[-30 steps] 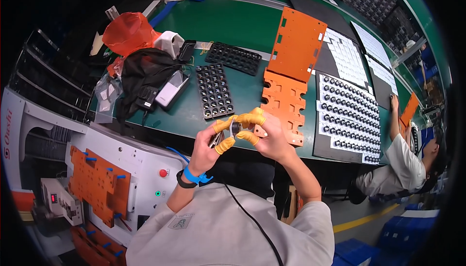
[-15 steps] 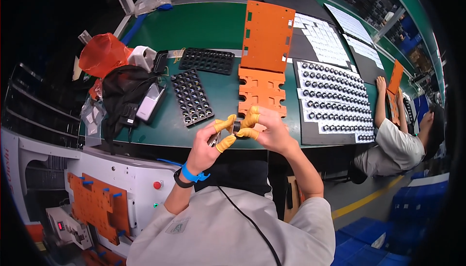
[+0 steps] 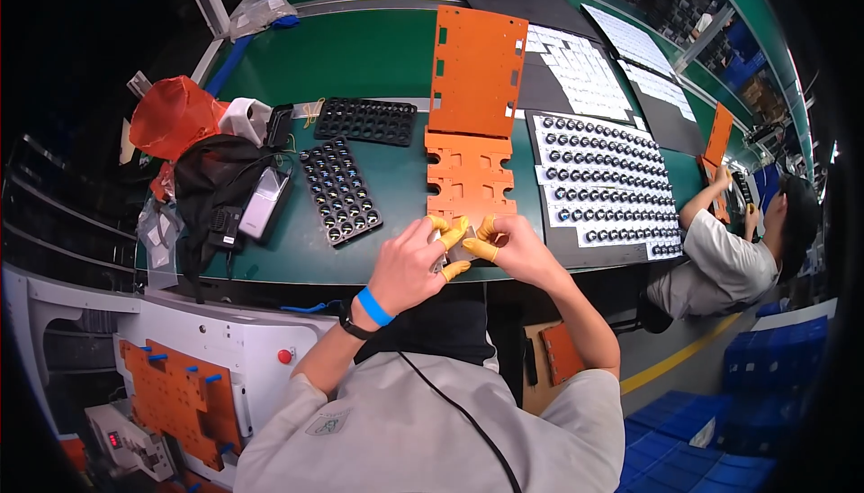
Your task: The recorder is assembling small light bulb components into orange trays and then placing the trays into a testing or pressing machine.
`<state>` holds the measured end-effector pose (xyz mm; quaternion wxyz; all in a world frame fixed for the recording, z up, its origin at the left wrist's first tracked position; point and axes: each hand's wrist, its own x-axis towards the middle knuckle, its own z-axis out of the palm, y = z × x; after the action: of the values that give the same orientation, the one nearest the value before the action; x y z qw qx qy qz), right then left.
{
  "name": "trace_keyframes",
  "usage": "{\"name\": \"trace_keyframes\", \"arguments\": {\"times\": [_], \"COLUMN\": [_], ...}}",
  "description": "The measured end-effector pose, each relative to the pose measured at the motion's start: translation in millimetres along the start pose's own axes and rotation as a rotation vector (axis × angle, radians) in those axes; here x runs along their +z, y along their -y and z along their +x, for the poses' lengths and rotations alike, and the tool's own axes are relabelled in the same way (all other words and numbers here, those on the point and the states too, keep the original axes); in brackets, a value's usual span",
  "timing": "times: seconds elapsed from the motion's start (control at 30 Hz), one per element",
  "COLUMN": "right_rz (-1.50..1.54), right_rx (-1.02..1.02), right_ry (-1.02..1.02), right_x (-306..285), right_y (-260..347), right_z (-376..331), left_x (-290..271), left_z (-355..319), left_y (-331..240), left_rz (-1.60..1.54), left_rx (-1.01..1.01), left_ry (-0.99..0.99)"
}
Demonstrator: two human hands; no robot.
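Yellow-sheathed left fingers (image 3: 453,232) and right fingers (image 3: 481,248) pinch a small part (image 3: 462,246); the shirt (image 3: 378,439) bears an emblem (image 3: 327,424).

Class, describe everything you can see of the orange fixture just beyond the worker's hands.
The orange fixture has two flat, matt-looking panels, perhaps plastic, set end to end. The far panel has rectangular slots along both sides and small holes. The near panel has rounded notches in its edges and shaped recesses. It sits open on the green bench, right of the filled black tray; the far panel's tilt is unclear. The left hand and right hand partly hide its near end; contact is unclear.
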<state>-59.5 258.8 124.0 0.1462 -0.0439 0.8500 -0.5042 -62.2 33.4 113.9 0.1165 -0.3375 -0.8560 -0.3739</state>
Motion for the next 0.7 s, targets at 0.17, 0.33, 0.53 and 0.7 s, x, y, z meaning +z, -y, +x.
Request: {"name": "trace_keyframes", "arguments": {"times": [0.17,0.33,0.53,0.7], "right_rz": [0.165,-0.18,-0.302,-0.221], "right_rx": [0.068,-0.11,0.094,0.218], "right_ry": [-0.135,-0.454,-0.454,-0.289], "right_x": [1,-53,-94,-112], "right_y": [-9,-62,-73,-93], "right_z": [11,56,92,112], "left_x": [15,20,11,18], "left_z": [5,-6,-14,-27], "left_y": [11,29,31,32], "left_rz": [-0.092,-0.239,-0.369,-0.851], "left_rx": [-0.089,-0.215,-0.228,-0.251], "left_ry": [-0.011,-0.105,-0.054,-0.051]}}
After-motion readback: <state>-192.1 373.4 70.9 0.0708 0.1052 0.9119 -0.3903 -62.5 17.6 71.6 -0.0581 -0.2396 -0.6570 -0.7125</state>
